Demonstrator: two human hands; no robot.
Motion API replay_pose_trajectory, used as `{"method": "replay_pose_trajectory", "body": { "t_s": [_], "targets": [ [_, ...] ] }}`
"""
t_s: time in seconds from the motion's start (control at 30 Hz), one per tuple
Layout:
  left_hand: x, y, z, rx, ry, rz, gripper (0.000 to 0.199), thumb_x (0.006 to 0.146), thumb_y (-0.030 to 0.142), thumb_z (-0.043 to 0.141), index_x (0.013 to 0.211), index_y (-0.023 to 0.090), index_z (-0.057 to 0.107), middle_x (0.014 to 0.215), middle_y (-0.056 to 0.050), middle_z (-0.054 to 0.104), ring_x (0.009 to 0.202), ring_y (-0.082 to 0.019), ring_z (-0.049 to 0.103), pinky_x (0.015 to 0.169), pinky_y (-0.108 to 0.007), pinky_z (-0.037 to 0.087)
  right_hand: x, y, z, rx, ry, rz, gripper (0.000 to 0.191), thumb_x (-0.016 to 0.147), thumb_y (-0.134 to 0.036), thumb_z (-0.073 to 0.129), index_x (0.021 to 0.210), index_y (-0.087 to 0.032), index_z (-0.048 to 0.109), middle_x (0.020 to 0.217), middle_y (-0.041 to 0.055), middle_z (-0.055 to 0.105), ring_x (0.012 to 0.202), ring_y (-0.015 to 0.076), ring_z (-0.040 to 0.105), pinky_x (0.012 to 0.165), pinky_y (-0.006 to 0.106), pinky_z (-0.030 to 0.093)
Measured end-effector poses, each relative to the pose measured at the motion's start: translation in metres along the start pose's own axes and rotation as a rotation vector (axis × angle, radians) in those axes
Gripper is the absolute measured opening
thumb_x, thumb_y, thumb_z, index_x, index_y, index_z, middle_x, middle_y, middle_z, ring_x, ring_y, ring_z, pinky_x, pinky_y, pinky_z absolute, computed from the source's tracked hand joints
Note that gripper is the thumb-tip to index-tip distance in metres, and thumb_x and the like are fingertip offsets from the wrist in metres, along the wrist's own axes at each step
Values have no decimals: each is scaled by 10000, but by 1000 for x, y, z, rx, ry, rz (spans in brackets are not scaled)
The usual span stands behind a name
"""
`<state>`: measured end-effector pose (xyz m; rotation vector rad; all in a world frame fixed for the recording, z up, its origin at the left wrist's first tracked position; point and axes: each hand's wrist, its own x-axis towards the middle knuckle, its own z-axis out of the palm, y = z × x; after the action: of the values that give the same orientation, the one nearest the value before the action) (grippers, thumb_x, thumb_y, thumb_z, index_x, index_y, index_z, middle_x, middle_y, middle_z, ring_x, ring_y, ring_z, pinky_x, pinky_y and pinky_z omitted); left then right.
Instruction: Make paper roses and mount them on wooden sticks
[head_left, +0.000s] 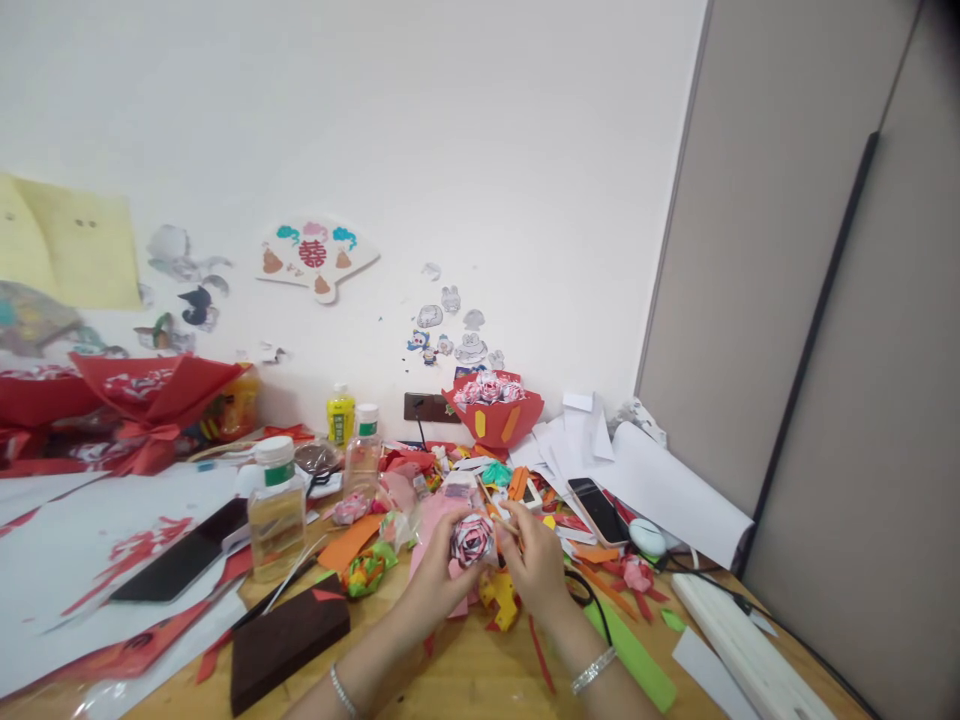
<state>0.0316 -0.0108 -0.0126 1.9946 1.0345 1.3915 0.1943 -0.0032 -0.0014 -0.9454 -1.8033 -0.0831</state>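
Note:
A pink-and-white paper rose (473, 541) with dark edges on its petals is held in my left hand (436, 577), with fingers curled round its side. Close by on the right, my right hand (537, 562) is closed in a pinch. A thin, pale, stick-like piece (504, 522) shows at its fingertips, touching or very near the flower's edge. Just beneath my hands lie crumpled yellow paper (500, 598) and a pink paper sheet (431, 520).
Paper scraps cover the wooden table (465, 680). To the left are a dark brown block (291, 640), a clear bottle (276, 520) and a black tablet-like slab (184, 550). A red-wrapped bouquet (495, 415) stands behind; a phone (598, 510) and white power strip (750, 645) lie right.

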Motion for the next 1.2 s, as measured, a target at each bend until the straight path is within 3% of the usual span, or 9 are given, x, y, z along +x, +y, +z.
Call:
{"method": "replay_pose_trajectory", "body": {
  "t_s": [0.1, 0.2, 0.33, 0.5, 0.6, 0.8, 1.0, 1.2],
  "targets": [
    [2, -6, 2, -83, 18, 39, 478, 740, 242, 598, 1195, 196, 458, 1208, -108, 540, 1141, -274, 500, 962, -403, 417, 0, 1, 1, 59, -38, -31, 253, 900, -295, 389, 947, -198, 618, 830, 41, 692, 749, 175, 640, 648, 252, 452],
    [3, -6, 1, -152, 22, -8, 502, 740, 258, 585, 1218, 196, 444, 1257, -111, 526, 1188, -279, 474, 985, -404, 399, -3, 3, 5, 104, -57, -83, 260, 885, -262, 392, 1007, -194, 612, 893, 56, 697, 791, 176, 644, 686, 259, 462],
    [4, -1, -2, -81, 69, -33, 551, 699, 273, 615, 1208, 181, 428, 1283, -125, 499, 1232, -286, 431, 1025, -420, 348, -8, 1, 11, 115, -72, -114, 251, 860, -262, 425, 1016, -189, 606, 888, 64, 696, 782, 185, 643, 682, 270, 464],
    [5, -1, -2, 67, 224, 8, 503, 627, 244, 657, 1077, 190, 440, 1089, -92, 564, 1062, -275, 547, 910, -424, 439, -9, -8, 10, 77, -78, -120, 246, 883, -361, 420, 923, -193, 595, 765, 40, 657, 687, 176, 609, 611, 260, 431],
    [5, -1, -1, 146, 213, 53, 386, 655, 221, 625, 1007, 204, 467, 984, -62, 585, 966, -253, 584, 847, -408, 474, -10, -9, 11, 30, -18, -88, 279, 920, -353, 346, 987, -180, 554, 775, 48, 639, 691, 178, 605, 604, 260, 421],
    [2, -7, 1, 148, 128, 62, 511, 686, 217, 605, 1174, 179, 458, 1186, -137, 562, 1142, -293, 515, 959, -446, 414, -8, -3, 16, -149, 64, -64, 307, 956, -310, 292, 880, -189, 564, 737, 44, 628, 670, 176, 593, 599, 258, 403],
    [-1, -16, 3, 132, 160, 43, 683, 710, 235, 598, 1329, 183, 313, 1315, -148, 481, 1229, -294, 452, 1008, -450, 373, -10, -5, 19, -99, 32, -70, 250, 929, -335, 388, 854, -188, 577, 739, 42, 622, 689, 180, 584, 612, 260, 406],
    [-1, -18, 2, 153, 153, 41, 704, 736, 250, 599, 1360, 208, 275, 1356, -136, 444, 1271, -288, 407, 1032, -439, 350, -9, -6, 22, 134, 2, 127, 199, 880, -338, 486, 793, -192, 589, 735, 26, 630, 688, 169, 588, 625, 251, 413]
  ]
}}
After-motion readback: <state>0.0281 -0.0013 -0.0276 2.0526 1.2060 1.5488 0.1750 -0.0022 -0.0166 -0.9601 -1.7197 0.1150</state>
